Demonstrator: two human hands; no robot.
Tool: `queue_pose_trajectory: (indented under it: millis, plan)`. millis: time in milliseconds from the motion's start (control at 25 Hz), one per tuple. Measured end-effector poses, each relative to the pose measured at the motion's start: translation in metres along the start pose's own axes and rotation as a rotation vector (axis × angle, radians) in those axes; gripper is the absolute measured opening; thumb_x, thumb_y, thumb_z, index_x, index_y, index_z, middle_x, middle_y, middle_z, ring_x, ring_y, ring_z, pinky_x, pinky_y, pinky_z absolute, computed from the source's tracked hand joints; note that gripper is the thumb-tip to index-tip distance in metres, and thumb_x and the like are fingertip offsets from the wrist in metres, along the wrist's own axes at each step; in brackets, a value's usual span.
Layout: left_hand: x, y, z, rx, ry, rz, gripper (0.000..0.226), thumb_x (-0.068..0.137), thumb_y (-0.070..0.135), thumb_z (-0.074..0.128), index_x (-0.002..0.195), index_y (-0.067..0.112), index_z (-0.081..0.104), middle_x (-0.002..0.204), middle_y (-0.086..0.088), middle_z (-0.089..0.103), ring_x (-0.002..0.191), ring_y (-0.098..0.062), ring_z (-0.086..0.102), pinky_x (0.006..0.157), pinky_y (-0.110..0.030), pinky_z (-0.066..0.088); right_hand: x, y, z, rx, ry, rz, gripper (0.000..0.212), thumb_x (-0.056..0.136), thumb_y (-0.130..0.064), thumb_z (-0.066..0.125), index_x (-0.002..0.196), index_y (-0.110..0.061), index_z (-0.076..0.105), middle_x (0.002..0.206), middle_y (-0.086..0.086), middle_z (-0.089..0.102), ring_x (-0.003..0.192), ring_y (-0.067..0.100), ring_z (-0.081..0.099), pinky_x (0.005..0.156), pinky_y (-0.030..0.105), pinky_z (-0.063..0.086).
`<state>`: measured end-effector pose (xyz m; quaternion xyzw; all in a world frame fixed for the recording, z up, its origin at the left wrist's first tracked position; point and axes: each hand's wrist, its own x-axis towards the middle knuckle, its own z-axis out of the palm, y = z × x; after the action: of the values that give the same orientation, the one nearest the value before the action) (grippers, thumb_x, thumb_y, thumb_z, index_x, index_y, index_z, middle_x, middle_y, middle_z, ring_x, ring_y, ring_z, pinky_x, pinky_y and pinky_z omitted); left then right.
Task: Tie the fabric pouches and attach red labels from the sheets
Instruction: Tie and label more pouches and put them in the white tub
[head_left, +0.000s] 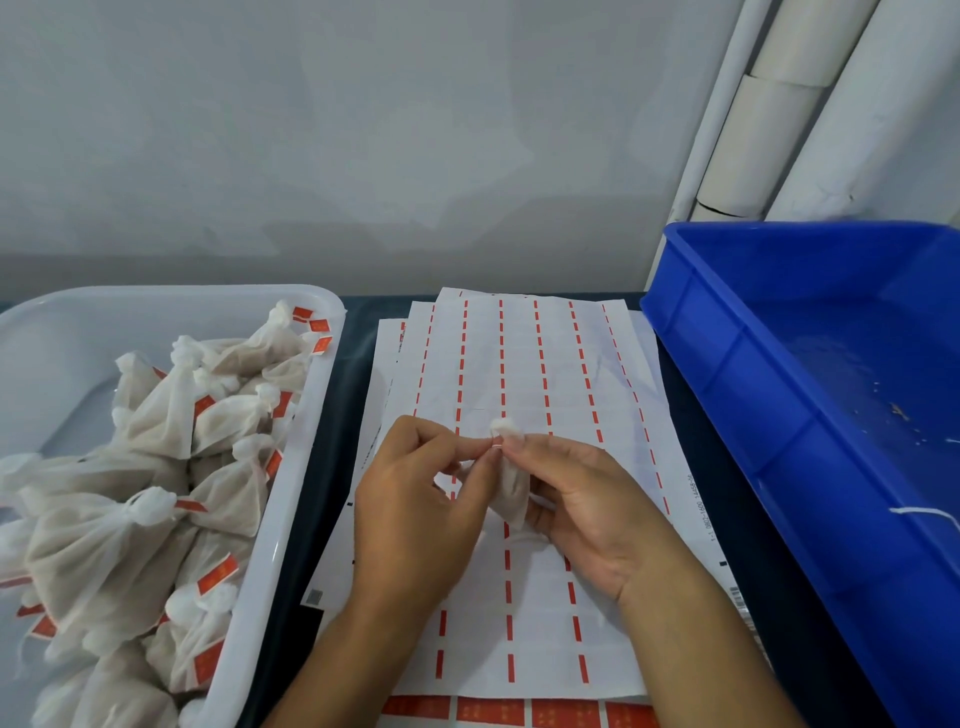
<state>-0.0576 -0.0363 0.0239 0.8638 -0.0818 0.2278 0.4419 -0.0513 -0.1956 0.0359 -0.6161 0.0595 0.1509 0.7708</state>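
I see both hands meeting over the label sheets (524, 395) in the middle of the dark table (337, 395). The right hand (587, 504) holds a small fabric pouch (511, 493) upright, its fingers (524, 441) curled round the body and its fingertips pinched at the neck, just under the bunched white top. The left hand (415, 499) comes in from the other side with thumb and forefinger pressed together on a small red label (496, 445) right at that neck, touching the right hand's fingertips. So both sets of fingers are clamped: the right on the pouch, the left on the label. A thin white string hangs below the pouch, though I cannot tell where it ends.

The sheets lie in a fanned stack, mostly white backing with dashed red lines left where labels were peeled off. At the near edge a row of whole red labels (491, 712) shows under the top sheet.

To my left stands a white plastic tub (291, 467), heaped with tied pouches (156, 467) that carry red labels at their necks. To my right a blue plastic crate (727, 332) sits tilted, with a few crumbs and a loose bit of white string (924, 513) inside. Behind it white pipes (753, 130) lean against the grey wall (311, 130)
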Motion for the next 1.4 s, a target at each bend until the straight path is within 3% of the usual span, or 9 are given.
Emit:
queue_pose_trajectory:
  millis: [80,200,360,600,760,1040,1200,1280,1400]
  plan:
    - [0.001,0.002,-0.002,0.009,-0.004,-0.003,0.011,0.086,0.041,0.071,0.09,0.032,0.076,0.091,0.021,0.058,0.09,0.001,0.059,0.068,-0.009,0.049,0.0,0.001,0.001,-0.042,0.028,-0.014,0.034,0.082,-0.05,0.074,0.102,-0.023,0.083,0.107,0.001,0.079,0.112,0.023,0.07,0.098,0.039,0.059]
    - [0.003,0.005,-0.003,0.0,-0.031,-0.036,0.006,0.087,0.041,0.067,0.084,0.036,0.067,0.093,0.021,0.056,0.093,0.003,0.059,0.066,-0.009,0.05,0.0,0.002,0.003,-0.183,0.071,-0.065,0.022,0.092,-0.046,0.07,0.101,-0.03,0.081,0.103,-0.005,0.079,0.108,0.02,0.072,0.099,0.043,0.058]
    - [0.005,0.006,-0.003,-0.133,-0.075,-0.154,0.014,0.094,0.033,0.059,0.079,0.034,0.06,0.091,0.019,0.059,0.09,-0.001,0.059,0.065,-0.009,0.048,-0.003,0.001,0.007,-0.37,0.062,-0.239,0.017,0.097,-0.044,0.065,0.105,-0.033,0.075,0.1,-0.013,0.077,0.097,0.005,0.073,0.087,0.026,0.059]
    - [0.011,0.004,-0.008,-0.442,-0.16,-0.43,0.03,0.092,0.034,0.044,0.083,0.015,0.064,0.085,0.002,0.07,0.082,-0.014,0.066,0.067,-0.025,0.055,-0.004,0.002,0.01,-0.418,-0.008,-0.37,0.009,0.097,-0.041,0.067,0.104,-0.037,0.067,0.098,-0.01,0.073,0.091,0.011,0.072,0.079,0.026,0.061]
    - [0.022,0.009,-0.009,-0.611,-0.083,-0.723,0.029,0.1,0.012,0.048,0.077,0.013,0.066,0.061,0.006,0.068,0.077,-0.021,0.064,0.072,-0.032,0.052,-0.005,0.003,0.008,-0.434,0.001,-0.409,0.027,0.087,-0.051,0.075,0.11,-0.045,0.063,0.097,-0.014,0.064,0.094,0.013,0.068,0.078,0.028,0.063]
    - [0.018,0.015,-0.016,-0.863,-0.021,-0.691,0.049,0.097,0.01,0.042,0.062,0.025,0.073,0.073,0.004,0.067,0.066,-0.005,0.063,0.075,-0.03,0.051,-0.004,0.001,0.005,-0.604,0.074,-0.433,0.031,0.084,-0.061,0.073,0.111,-0.051,0.061,0.099,-0.029,0.058,0.097,-0.005,0.058,0.067,0.006,0.049]
    - [0.019,0.011,-0.015,-0.811,-0.031,-0.663,0.047,0.099,0.018,0.045,0.069,0.031,0.077,0.084,0.004,0.075,0.087,-0.015,0.072,0.079,-0.027,0.053,-0.002,0.007,0.003,-0.635,0.055,-0.401,0.029,0.088,-0.048,0.077,0.111,-0.052,0.061,0.104,-0.035,0.059,0.102,-0.011,0.057,0.068,0.002,0.049]
    - [0.019,0.01,-0.016,-0.82,-0.023,-0.628,0.04,0.096,0.026,0.047,0.074,0.035,0.079,0.096,0.002,0.079,0.097,-0.015,0.074,0.084,-0.028,0.053,-0.001,0.004,-0.003,-0.532,0.042,-0.412,0.029,0.091,-0.039,0.077,0.114,-0.049,0.063,0.107,-0.028,0.065,0.103,-0.004,0.064,0.075,0.007,0.053]
    - [0.018,0.01,-0.017,-0.737,0.05,-0.63,0.031,0.09,0.035,0.048,0.081,0.036,0.078,0.1,0.006,0.079,0.097,-0.01,0.074,0.083,-0.026,0.05,0.001,-0.004,-0.02,-0.332,0.332,-0.453,0.02,0.096,-0.027,0.07,0.109,-0.042,0.068,0.108,-0.025,0.069,0.104,-0.003,0.066,0.081,0.016,0.056]
